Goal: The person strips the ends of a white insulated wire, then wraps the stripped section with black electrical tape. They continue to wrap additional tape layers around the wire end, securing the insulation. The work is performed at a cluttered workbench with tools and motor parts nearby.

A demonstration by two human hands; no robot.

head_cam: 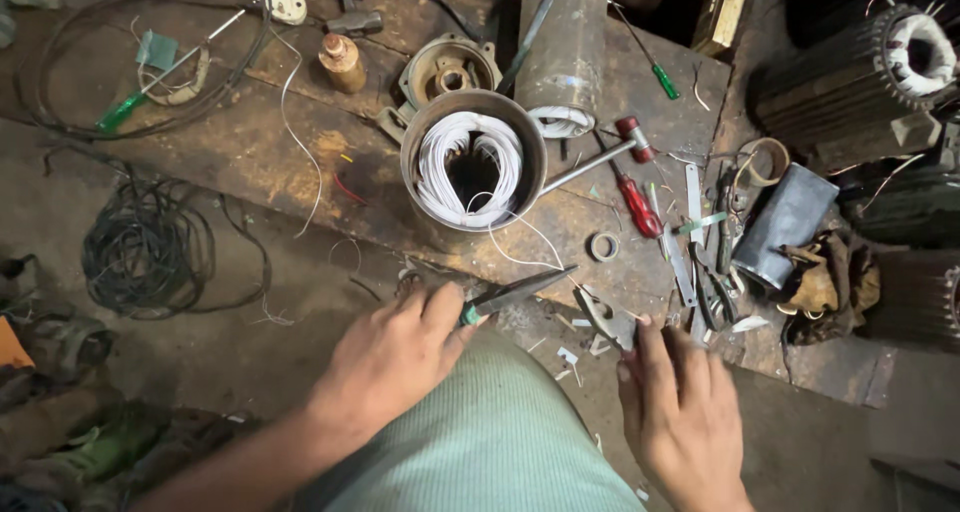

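Observation:
My left hand [395, 357] grips the green handles of a pair of long-nose pliers [520, 292], whose dark jaws point right and up toward the bench. My right hand [680, 412] rests palm down at the bench's near edge, its fingertips on a pair of metal pliers [605, 317] lying there. I cannot tell whether it grips them. Beyond both hands stands a round motor stator [472, 162] packed with white wire coils. A loose white wire end [520, 242] trails from it toward the long-nose pliers.
The worn wooden bench [260, 142] carries a red-handled screwdriver [638, 204], a hammer [600, 157], a roll of tape [603, 246], metal strips and a grey cylinder [565, 42]. A coil of black cable [150, 247] lies on the floor at left. Finned motor housings [860, 82] stand at right.

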